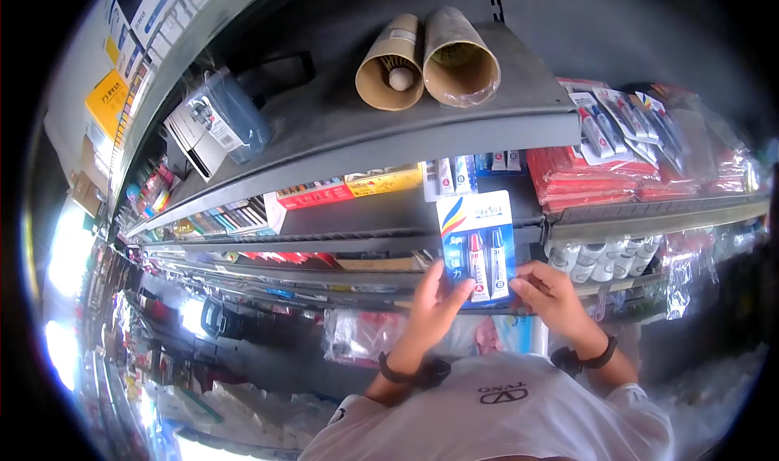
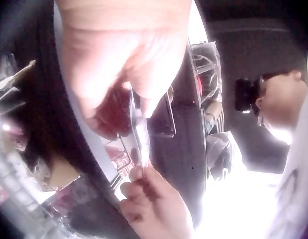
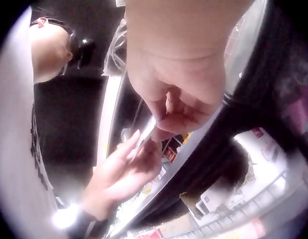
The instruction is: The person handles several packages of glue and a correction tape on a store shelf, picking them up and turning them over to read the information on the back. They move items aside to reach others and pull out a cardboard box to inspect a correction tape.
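Metal shelving (image 1: 531,75) is ranged around the blister pack (image 1: 474,217), which is held upright before the lower shelves, its left edge pinched by the fingers of the left hand (image 1: 436,307) and its lower right corner by those of the right hand (image 1: 552,295). Inspection of the pack seems to be in hand, and a steady two-handed grip appears called for in any turning. Two glue-like tubes (image 1: 477,262) are enclosed in it, while a shuttlecock (image 1: 400,79) is contained in the left cardboard cylinder (image 1: 370,75) above.
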